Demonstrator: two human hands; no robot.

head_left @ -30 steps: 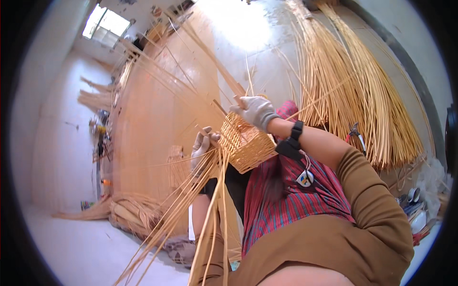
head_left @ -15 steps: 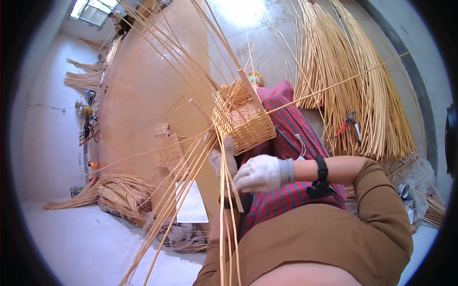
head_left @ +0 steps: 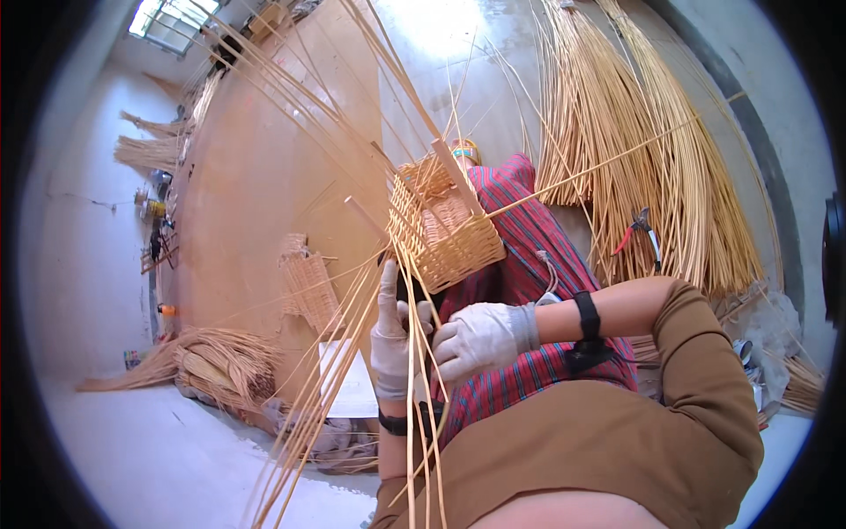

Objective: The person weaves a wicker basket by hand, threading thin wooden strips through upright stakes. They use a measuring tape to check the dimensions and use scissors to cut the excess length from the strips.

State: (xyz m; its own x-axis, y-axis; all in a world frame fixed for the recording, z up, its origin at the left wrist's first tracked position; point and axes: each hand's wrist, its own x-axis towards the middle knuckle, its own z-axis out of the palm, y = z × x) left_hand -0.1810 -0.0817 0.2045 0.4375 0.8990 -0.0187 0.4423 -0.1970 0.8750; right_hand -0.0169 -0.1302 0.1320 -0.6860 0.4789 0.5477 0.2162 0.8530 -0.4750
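Note:
A half-woven wicker basket (head_left: 454, 251) rests tilted on my lap, with long pale rods (head_left: 330, 353) trailing from its near corner. Wooden uprights (head_left: 456, 175) stick up from its corners. My left hand (head_left: 390, 348), in a white glove, is just below that corner, behind several rods. Its index finger points up toward the weave and stands apart from the others, which the rods partly cover. Beside it, my right hand (head_left: 485, 339), also gloved, is closed with curled fingers on a rod that hangs down between the hands.
Striped cloth (head_left: 538, 256) covers my legs. Large bundles of rods (head_left: 652, 159) lie at the right, with red-and-white-handled pruning shears (head_left: 641, 236) on them. A woven panel (head_left: 308, 286), a white sheet (head_left: 348, 379) and another rod bundle (head_left: 225, 361) lie at the left. Rods stick out far around the basket.
My left hand has come into fuller view, its index finger now raised beside the rods. My right hand has shifted slightly down. The basket sits a little further left in the picture.

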